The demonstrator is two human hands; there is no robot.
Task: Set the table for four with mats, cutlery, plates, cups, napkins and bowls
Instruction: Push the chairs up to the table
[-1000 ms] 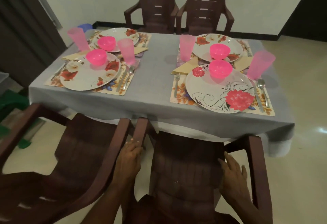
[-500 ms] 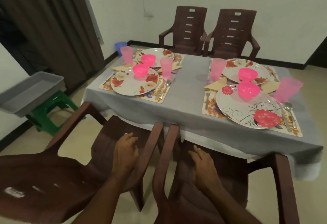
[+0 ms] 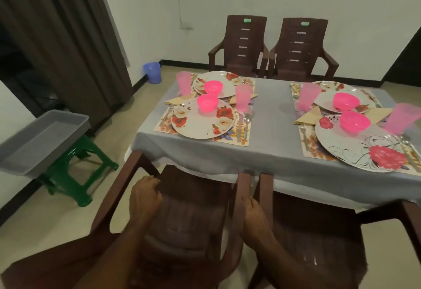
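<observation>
Hands on near-left chair (image 3: 186, 215) | left hand (image 3: 144, 197) fingers curled over left armrest (image 3: 118, 199), gripping | right hand (image 3: 254, 217) fingers curled on right armrest (image 3: 241, 188), gripping | table (image 3: 271, 138) beyond chair: four mats, each with plate, pink bowl, pink cup, napkin, cutlery | grey tray (image 3: 43, 138) on green stool (image 3: 75, 174), left

Four floral plates (image 3: 201, 121) on mats (image 3: 230, 137) — each with pink bowl (image 3: 207, 103), cup (image 3: 243, 97).
</observation>
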